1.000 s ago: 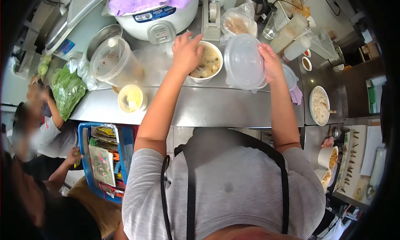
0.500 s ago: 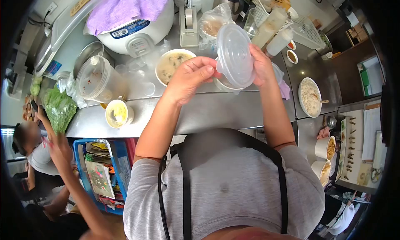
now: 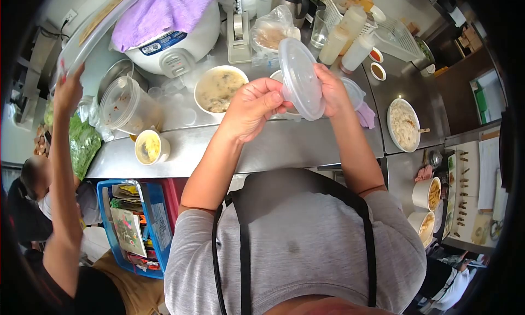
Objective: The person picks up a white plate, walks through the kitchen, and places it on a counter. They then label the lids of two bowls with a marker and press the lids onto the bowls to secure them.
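A round translucent plastic lid (image 3: 302, 78) is held up on edge between my two hands above the steel counter. The thumb and fingers of my left hand (image 3: 256, 108) pinch its near left rim. My right hand (image 3: 331, 89) grips the right side, thumb and fingers closed on it. Behind the lid, largely hidden, stands a white bowl (image 3: 275, 76). A white bowl of soup with dark bits (image 3: 220, 89) sits uncovered just beyond my left hand. Another clear lid (image 3: 354, 94) lies right of my right hand, beside a purple cloth (image 3: 365, 117).
A rice cooker (image 3: 175, 63) with a purple towel stands back left. Nearer are a clear tub (image 3: 121, 102) and a cup of yellow food (image 3: 147, 148). Squeeze bottles (image 3: 358, 53) and a bowl of rice (image 3: 403, 126) are right. A co-worker's raised arm (image 3: 66, 167) is at left.
The lid has tipped more edge-on and shifted slightly left and down in view, both hands still on it. At left, the co-worker's arm has swung up toward the shelf.
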A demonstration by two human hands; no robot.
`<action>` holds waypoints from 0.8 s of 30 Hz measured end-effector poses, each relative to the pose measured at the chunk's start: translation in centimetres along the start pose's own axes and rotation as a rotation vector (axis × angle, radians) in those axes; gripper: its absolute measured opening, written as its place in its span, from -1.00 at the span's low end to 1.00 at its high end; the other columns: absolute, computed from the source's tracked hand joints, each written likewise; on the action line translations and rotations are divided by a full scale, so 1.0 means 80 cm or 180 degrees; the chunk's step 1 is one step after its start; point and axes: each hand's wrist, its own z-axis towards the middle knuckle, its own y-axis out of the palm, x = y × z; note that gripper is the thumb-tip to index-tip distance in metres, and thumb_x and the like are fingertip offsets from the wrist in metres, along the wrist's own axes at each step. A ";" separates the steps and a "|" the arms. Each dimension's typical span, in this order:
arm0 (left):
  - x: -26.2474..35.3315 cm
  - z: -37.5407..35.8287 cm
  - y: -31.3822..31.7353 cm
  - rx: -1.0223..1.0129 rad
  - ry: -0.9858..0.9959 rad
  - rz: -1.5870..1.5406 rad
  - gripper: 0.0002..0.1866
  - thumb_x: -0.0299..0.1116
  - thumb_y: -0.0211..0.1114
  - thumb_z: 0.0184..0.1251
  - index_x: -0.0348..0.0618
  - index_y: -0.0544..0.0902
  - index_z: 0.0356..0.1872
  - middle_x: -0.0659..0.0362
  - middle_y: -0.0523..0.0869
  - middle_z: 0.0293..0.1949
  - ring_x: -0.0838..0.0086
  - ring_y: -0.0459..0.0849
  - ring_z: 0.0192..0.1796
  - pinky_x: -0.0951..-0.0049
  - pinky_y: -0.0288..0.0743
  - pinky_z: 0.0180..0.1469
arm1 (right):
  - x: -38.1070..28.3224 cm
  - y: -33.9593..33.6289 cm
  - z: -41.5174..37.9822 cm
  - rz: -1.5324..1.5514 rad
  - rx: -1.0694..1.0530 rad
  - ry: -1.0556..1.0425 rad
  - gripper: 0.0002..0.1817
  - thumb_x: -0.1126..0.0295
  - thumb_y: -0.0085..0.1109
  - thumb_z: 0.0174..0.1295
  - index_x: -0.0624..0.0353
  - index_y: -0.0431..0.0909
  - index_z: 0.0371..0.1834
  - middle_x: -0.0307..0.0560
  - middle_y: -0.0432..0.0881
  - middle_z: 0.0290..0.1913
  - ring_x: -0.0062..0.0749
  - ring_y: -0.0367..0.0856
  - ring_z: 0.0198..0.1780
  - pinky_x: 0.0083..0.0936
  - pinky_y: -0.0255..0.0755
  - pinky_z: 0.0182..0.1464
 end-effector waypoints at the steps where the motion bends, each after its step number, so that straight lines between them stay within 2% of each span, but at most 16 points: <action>1: 0.000 -0.001 0.005 0.0072 0.0019 0.0067 -0.85 -0.38 0.16 0.12 -0.23 0.49 -0.35 0.18 0.58 -0.39 0.55 0.54 -0.34 0.60 0.39 -0.28 | 0.001 -0.001 -0.001 0.0013 -0.0038 0.0031 -0.75 0.28 -0.14 0.21 0.23 0.29 -0.19 -0.16 0.46 -0.27 -0.53 0.46 -0.26 -0.55 0.42 -0.21; 4: -0.002 0.001 0.012 0.0373 0.0211 0.0785 -0.89 -0.41 0.14 0.13 -0.23 0.48 -0.39 0.19 0.57 -0.44 0.59 0.51 -0.39 0.62 0.36 -0.30 | 0.007 -0.002 -0.002 -0.0383 0.0313 -0.0088 -0.72 0.31 -0.10 0.18 0.28 0.27 -0.14 -0.11 0.46 -0.27 -0.49 0.46 -0.25 -0.56 0.39 -0.20; 7: -0.015 0.008 0.011 0.0659 0.0443 0.1203 -0.93 -0.45 0.10 0.15 -0.23 0.47 -0.42 0.20 0.56 -0.48 0.63 0.48 -0.42 0.65 0.34 -0.32 | 0.014 0.003 -0.008 -0.4442 0.1409 -0.3183 -0.70 0.35 -0.03 0.13 0.32 0.30 -0.14 -0.03 0.45 -0.25 -0.43 0.45 -0.23 -0.58 0.36 -0.20; 10: -0.033 0.022 0.018 0.0838 0.0648 0.1330 -0.92 -0.46 0.09 0.16 -0.25 0.47 -0.44 0.24 0.55 -0.52 0.70 0.43 -0.46 0.71 0.30 -0.39 | -0.014 0.036 -0.052 -0.3960 0.0087 -0.3281 -0.76 0.39 0.03 0.06 0.31 0.38 -0.24 -0.02 0.49 -0.32 -0.39 0.48 -0.31 -0.57 0.36 -0.27; 13: -0.048 0.035 0.020 0.0770 0.0785 0.1448 -0.92 -0.49 0.09 0.15 -0.26 0.47 -0.49 0.29 0.52 -0.55 0.77 0.38 -0.49 0.75 0.27 -0.47 | -0.011 0.045 -0.070 -0.3265 0.0006 -0.2170 -0.85 0.40 0.03 0.06 0.27 0.45 -0.38 -0.07 0.52 -0.43 -0.36 0.50 -0.43 -0.55 0.36 -0.36; 16: -0.060 0.043 0.021 0.0723 0.0843 0.1656 -0.92 -0.50 0.09 0.13 -0.26 0.47 -0.51 0.31 0.50 -0.56 0.76 0.37 -0.49 0.73 0.28 -0.47 | -0.007 0.026 -0.062 -0.3367 0.0163 -0.2388 -0.87 0.41 0.00 0.07 0.25 0.46 -0.44 -0.06 0.51 -0.52 -0.33 0.49 -0.51 -0.52 0.35 -0.43; 19: -0.075 0.050 0.017 0.0633 0.0880 0.1955 -0.93 -0.50 0.05 0.15 -0.26 0.45 -0.48 0.26 0.52 -0.50 0.70 0.43 -0.43 0.70 0.33 -0.37 | -0.013 0.018 -0.062 -0.3985 0.0455 -0.2529 -0.87 0.41 -0.02 0.09 0.25 0.46 -0.45 -0.02 0.50 -0.52 -0.32 0.49 -0.50 -0.52 0.33 -0.43; 22: -0.079 0.059 0.019 0.0709 0.0903 0.2240 -0.92 -0.50 0.05 0.14 -0.24 0.43 -0.51 0.28 0.51 -0.52 0.72 0.41 -0.45 0.72 0.30 -0.40 | -0.017 0.012 -0.053 -0.3695 0.0729 -0.2448 -0.85 0.40 -0.03 0.09 0.26 0.45 -0.48 -0.01 0.49 -0.54 -0.36 0.48 -0.50 -0.52 0.33 -0.44; 24: -0.068 0.055 0.024 0.0730 0.0875 0.2365 -0.92 -0.50 0.05 0.14 -0.21 0.42 -0.52 0.31 0.48 -0.54 0.74 0.38 -0.48 0.74 0.26 -0.43 | -0.021 0.007 -0.047 -0.3838 0.1182 -0.2359 -0.83 0.37 -0.03 0.09 0.27 0.45 -0.44 -0.03 0.47 -0.57 -0.39 0.47 -0.52 -0.52 0.32 -0.45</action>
